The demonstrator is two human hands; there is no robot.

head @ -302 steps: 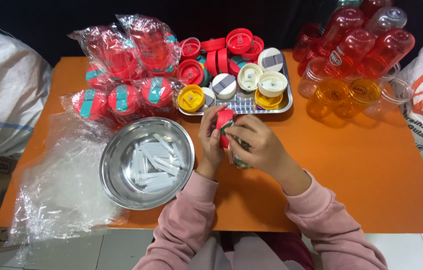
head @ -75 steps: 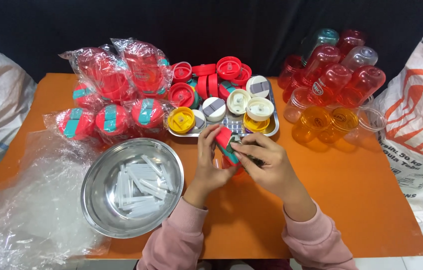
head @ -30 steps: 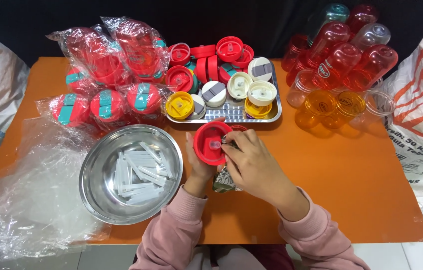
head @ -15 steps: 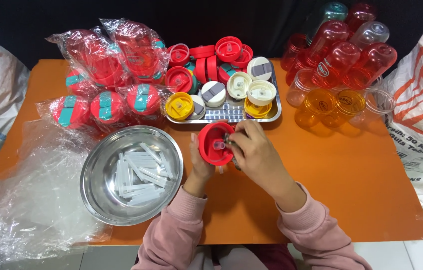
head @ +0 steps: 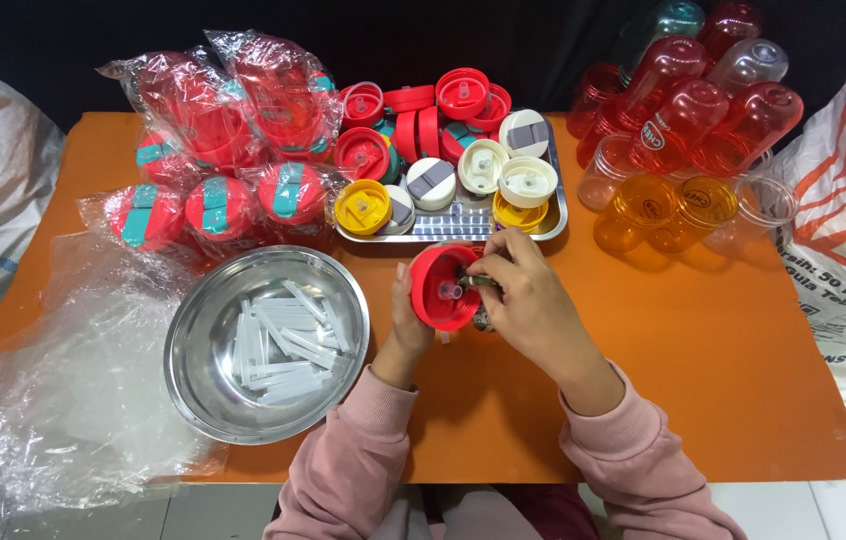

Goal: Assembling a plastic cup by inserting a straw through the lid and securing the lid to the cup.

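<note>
My left hand (head: 408, 325) holds a round red bottle lid (head: 441, 288) with its inner side facing up, over the orange table (head: 733, 370). My right hand (head: 523, 290) rests against the lid's right edge, its fingertips pinching a small part at the lid's rim. A small pale spout stands in the lid's middle. A steel bowl (head: 205, 340) of several short clear straws (head: 283, 335) sits left of my hands.
A metal tray (head: 555, 222) behind my hands holds several red, white and yellow lids. Bagged red lids (head: 228, 130) lie at the back left. Red and orange plastic bottles (head: 688, 130) stand at the back right. Crumpled clear plastic (head: 53, 400) lies left; white sacks flank the table.
The red lid has been turned from edge-on to inner side up, and both hands have dropped a little toward me. My right fingers have shifted to the lid's upper right rim.
</note>
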